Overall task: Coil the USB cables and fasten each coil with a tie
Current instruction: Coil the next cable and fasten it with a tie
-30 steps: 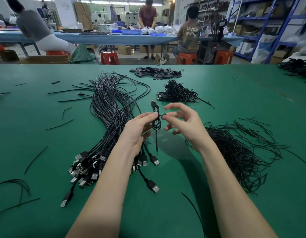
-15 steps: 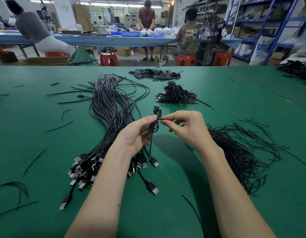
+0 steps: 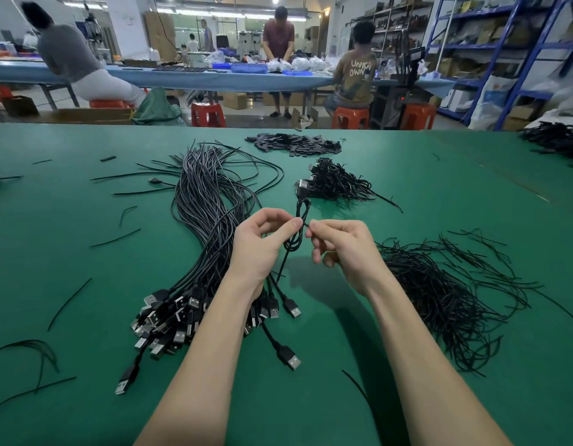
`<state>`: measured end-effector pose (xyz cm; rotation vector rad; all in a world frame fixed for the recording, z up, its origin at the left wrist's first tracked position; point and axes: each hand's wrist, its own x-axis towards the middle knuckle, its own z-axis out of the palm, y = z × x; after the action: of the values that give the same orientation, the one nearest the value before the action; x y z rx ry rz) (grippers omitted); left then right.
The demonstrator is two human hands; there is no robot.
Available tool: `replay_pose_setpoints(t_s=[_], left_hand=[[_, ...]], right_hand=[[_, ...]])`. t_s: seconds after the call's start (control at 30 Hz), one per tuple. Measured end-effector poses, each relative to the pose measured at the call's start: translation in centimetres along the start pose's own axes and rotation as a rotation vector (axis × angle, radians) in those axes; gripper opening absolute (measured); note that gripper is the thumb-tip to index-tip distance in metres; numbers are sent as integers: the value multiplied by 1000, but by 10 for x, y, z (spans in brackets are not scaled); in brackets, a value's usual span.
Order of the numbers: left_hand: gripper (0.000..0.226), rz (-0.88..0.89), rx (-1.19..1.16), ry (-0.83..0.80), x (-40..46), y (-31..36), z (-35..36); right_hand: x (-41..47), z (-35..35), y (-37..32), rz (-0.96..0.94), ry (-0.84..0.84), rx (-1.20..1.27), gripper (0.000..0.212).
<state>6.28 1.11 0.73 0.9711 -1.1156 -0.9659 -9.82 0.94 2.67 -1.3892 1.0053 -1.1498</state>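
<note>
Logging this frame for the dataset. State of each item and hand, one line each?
Left hand: pinches the coiled cable.
Right hand: pinches the tie at the coil.
Coiled cable: looped, held above the table, tail hanging.
Tie: around the coil's middle, fastening unclear.
Loose cables: uncoiled, on the table.
Finished coils: piled.
Spare ties: loose heap.

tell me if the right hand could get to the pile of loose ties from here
Probably yes: the pile of ties lies just right of the right hand, nothing between, but that hand is pinching the tie on the coil.
</note>
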Motion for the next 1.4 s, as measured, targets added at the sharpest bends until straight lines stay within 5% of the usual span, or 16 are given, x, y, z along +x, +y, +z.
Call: replay_pose_setpoints(t_s=[0.1, 0.17, 0.23, 0.33, 0.5, 0.67, 0.8, 0.97, 1.07, 1.2, 1.4], left_hand=[[15, 144, 114, 14, 1, -1, 3], [15, 158, 143, 23, 1, -3, 5], [14, 77, 53, 56, 1, -4, 5], [13, -97, -69, 155, 1, -7, 5], [9, -228, -202, 184, 6, -8, 4], [8, -298, -134, 240, 8, -9, 4], [6, -330, -128, 232, 8, -9, 3], [3, -341, -70, 195, 10, -11, 2], [3, -340, -42, 186, 8, -10, 3], [6, -326, -44, 192, 6, -9, 2], [10, -304, -91, 225, 5, -2, 3]], right_hand=[[4, 1, -2, 471, -85, 668, 13], [7, 1, -3, 597, -129, 912, 8], [8, 2, -3, 549, -105, 699, 12], [9, 10, -3, 305, 53, -20, 24], [14, 24, -1, 28, 13, -75, 25], [64, 9, 3, -162, 265, -570, 14], [105, -13, 7, -152, 231, -1040, 24], [133, -36, 11, 76, -79, -1554, 46], [134, -38, 11, 164, -158, -1643, 46], [122, -31, 8, 53, -139, -1599, 50], [73, -16, -5, 7, -66, -1085, 31]])
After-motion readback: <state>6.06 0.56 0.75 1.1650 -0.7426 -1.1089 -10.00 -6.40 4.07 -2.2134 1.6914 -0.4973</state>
